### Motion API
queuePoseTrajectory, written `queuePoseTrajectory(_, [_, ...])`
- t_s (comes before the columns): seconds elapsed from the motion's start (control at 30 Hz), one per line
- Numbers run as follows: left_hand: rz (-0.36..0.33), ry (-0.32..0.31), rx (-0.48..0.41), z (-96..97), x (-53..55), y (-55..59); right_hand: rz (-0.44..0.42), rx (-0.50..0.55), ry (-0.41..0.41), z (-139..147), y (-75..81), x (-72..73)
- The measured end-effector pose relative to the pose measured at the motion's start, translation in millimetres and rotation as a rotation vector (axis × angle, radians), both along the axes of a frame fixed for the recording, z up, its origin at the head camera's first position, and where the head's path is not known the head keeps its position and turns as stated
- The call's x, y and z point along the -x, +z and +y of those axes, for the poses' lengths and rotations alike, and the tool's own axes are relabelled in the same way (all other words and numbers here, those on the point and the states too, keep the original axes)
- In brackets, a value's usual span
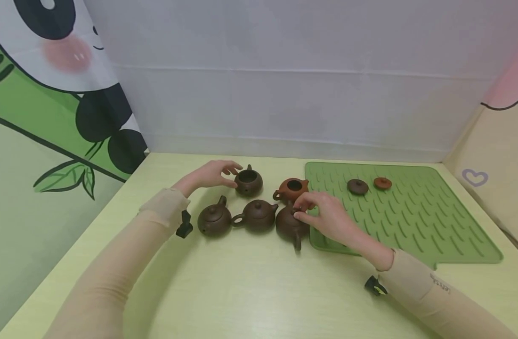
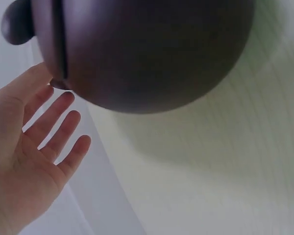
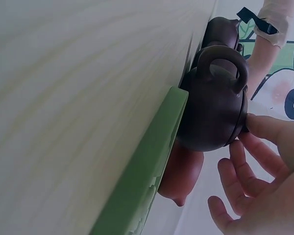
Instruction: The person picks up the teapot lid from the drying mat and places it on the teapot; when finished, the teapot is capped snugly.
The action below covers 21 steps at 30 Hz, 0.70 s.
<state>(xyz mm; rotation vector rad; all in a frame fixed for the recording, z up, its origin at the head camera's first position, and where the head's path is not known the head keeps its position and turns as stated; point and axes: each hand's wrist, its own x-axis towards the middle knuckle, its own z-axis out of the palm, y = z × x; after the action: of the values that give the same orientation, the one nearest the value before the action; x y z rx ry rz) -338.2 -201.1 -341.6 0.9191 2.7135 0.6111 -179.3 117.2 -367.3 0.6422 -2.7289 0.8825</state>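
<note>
My right hand (image 1: 328, 219) pinches the knob of the lid on a dark brown teapot (image 1: 290, 228) at the front right; its thumb and forefinger meet there in the right wrist view, the other fingers spread below. At the back, my left hand (image 1: 214, 174) is beside a dark lidless teapot (image 1: 249, 187), fingers loosely extended; whether they touch it I cannot tell. Two lidded dark teapots, one at the left (image 1: 214, 222) and one in the middle (image 1: 257, 217), complete the front row. Behind the right one stands a reddish-brown lidless teapot (image 1: 296, 194). In the left wrist view, a dark teapot (image 2: 152, 58) hides some fingertips.
A green ridged mat (image 1: 411, 221) covers the table's right side. On it lie a dark lid (image 1: 358, 187) and a reddish-brown lid (image 1: 383, 183). The pale table (image 1: 225, 292) extends toward me, and a light cloth wall (image 1: 259, 108) rises behind it.
</note>
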Motion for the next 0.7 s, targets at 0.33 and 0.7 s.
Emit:
queuePoseTrajectory(0.33, [-0.016, 0.023, -0.077, -4.2, 3.3, -9.2, -0.012, 0.030, 0.011, -1, -0.5, -0.3])
queuePoseTrajectory(0.7, [-0.012, 0.016, -0.100, -4.7, 6.4, -14.2, -0.032, -0.018, 0.039, 3, 5.4, 1.9])
